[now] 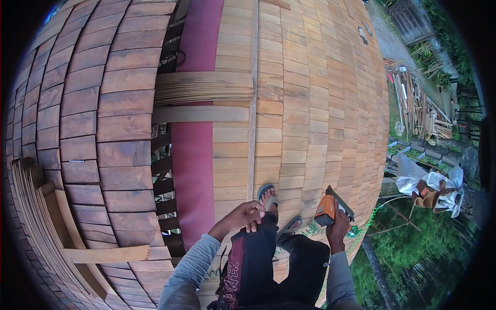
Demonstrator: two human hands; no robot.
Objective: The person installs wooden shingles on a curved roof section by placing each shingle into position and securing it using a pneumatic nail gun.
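The right hand (339, 223) grips an orange and black nail gun (325, 209) to the right of the feet, above the wooden roof shingles (268, 150), while the left hand (249, 215) has its fingers curled in near the left foot (268, 195), whether around anything I cannot tell.

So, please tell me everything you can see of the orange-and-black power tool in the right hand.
The orange-and-black power tool has a boxy orange body, seemingly plastic, and a long, narrow dark bar slanting down to the right in the picture. The person's right hand grips it over pale brown wooden shingles; its handle is mostly covered.
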